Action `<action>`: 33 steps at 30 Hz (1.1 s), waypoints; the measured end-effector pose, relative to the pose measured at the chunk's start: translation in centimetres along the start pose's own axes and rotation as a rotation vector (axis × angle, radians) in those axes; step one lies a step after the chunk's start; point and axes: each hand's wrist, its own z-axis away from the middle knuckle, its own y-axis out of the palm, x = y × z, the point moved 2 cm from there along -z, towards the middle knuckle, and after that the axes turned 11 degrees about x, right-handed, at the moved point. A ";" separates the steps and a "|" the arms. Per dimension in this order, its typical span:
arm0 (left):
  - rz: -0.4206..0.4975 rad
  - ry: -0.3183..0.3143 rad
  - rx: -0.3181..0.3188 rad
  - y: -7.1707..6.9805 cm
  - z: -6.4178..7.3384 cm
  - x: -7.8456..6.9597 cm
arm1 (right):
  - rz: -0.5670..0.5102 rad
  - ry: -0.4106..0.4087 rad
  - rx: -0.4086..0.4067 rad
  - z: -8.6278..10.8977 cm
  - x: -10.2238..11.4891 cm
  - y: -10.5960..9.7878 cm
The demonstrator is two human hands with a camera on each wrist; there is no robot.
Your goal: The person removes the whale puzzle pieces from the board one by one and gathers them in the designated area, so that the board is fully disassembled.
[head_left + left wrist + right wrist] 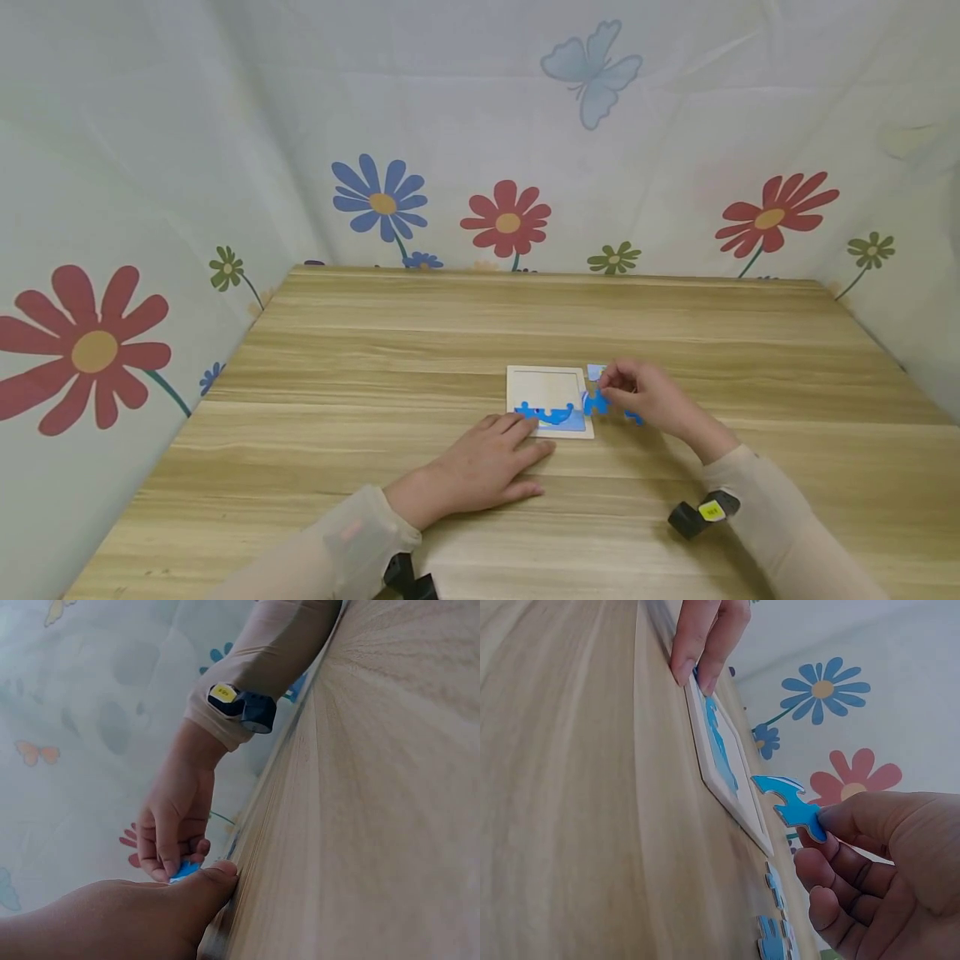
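A blue jigsaw piece (791,806) is pinched between the thumb and fingers of my right hand (652,402), beside the right edge of a square puzzle frame (512,383). Pale wood shows in the upper part of that frame, while joined blue pieces (566,421) fill its lower strip. My left hand (483,462) lies flat with spread fingers, fingertips on the frame's lower left corner. In the right wrist view, two left fingers (694,645) press at the frame's edge. The left wrist view shows the held piece (185,871) partly hidden behind the left hand (135,915).
Loose puzzle pieces lie right of the frame: a light blue one (596,372) near its upper corner and a blue one (771,941) below the right hand. All rest on a wooden table (375,350), with a flower-printed curtain (450,100) behind it.
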 end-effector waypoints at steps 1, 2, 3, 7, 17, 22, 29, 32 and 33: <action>0.000 -0.001 0.000 0.0 0.0 0.0 | -0.001 -0.002 0.001 0.1 -0.1 0.0; -0.002 -0.001 -0.001 0.0 0.0 0.0 | -0.003 -0.004 0.002 0.1 -0.1 0.0; -0.003 -0.002 -0.002 0.0 0.0 0.0 | -0.001 -0.005 0.001 0.2 -0.2 0.0; -0.010 -0.002 -0.011 0.1 0.0 0.0 | 0.013 -0.008 -0.004 0.4 -0.3 0.0; 0.002 0.000 -0.001 0.2 -0.1 0.1 | 0.000 0.016 0.006 0.7 -0.9 0.1; 0.006 -0.001 0.000 0.2 -0.1 0.1 | 0.018 0.056 -0.007 0.6 -1.4 0.2; 0.006 -0.003 0.003 0.2 0.0 0.1 | 0.078 0.036 -0.013 0.5 -1.7 0.3; -0.002 -0.001 -0.002 0.2 -0.1 0.1 | 0.063 0.023 -0.013 0.5 -1.8 0.4; -0.004 0.000 -0.003 0.2 -0.1 0.1 | 0.058 0.021 -0.012 0.5 -1.8 0.4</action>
